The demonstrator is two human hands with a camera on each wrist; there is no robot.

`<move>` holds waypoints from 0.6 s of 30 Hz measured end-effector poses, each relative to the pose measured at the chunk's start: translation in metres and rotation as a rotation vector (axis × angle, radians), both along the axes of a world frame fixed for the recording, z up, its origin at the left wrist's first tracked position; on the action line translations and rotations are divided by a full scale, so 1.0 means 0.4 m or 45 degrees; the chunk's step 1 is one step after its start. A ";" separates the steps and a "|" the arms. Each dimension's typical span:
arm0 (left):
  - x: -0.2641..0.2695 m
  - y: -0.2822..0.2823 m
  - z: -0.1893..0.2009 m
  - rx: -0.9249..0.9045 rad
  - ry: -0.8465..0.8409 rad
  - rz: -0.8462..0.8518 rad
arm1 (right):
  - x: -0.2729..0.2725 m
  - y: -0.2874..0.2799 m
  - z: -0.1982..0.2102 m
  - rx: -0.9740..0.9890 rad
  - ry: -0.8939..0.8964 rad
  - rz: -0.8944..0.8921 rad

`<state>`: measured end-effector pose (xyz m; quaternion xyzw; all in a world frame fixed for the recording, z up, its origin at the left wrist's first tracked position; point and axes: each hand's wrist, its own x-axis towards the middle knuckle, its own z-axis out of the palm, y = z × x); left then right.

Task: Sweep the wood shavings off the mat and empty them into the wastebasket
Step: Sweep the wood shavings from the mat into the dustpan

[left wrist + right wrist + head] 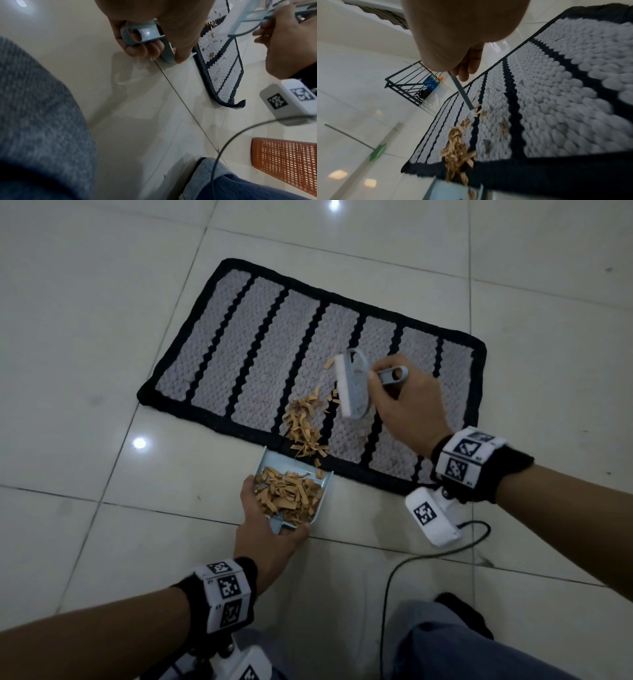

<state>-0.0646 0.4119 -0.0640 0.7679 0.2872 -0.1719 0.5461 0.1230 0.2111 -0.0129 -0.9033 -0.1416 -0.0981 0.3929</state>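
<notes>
A grey mat with black stripes and border (260, 344) lies on the tiled floor. A loose pile of tan wood shavings (305, 426) sits near its front edge. My left hand (270, 535) grips the handle of a light-blue dustpan (274, 465), which lies on the floor against that edge and holds a heap of shavings (287, 496). My right hand (400, 402) grips a blue hand brush (352, 385), its white bristles on the mat just right of the pile. An orange mesh wastebasket (284, 161) shows at the lower right of the left wrist view.
A black cable (394, 577) runs over the floor between my knees and the mat. My knees in jeans (445, 645) fill the bottom of the head view. A black metal rack (412, 88) and a green-headed mop (376, 152) stand beyond the mat.
</notes>
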 end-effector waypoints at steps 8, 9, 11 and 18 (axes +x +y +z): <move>0.000 -0.001 -0.003 -0.067 0.004 0.026 | 0.148 -0.006 -0.039 -0.014 0.076 -0.013; 0.000 0.000 -0.001 -0.074 0.009 0.022 | 0.157 -0.008 -0.045 -0.075 0.058 0.023; 0.001 -0.002 0.001 -0.076 0.018 0.021 | 0.164 -0.002 -0.056 -0.209 0.056 0.140; 0.008 -0.008 0.020 -0.063 0.022 0.028 | 0.065 0.110 -0.060 -0.488 0.073 0.625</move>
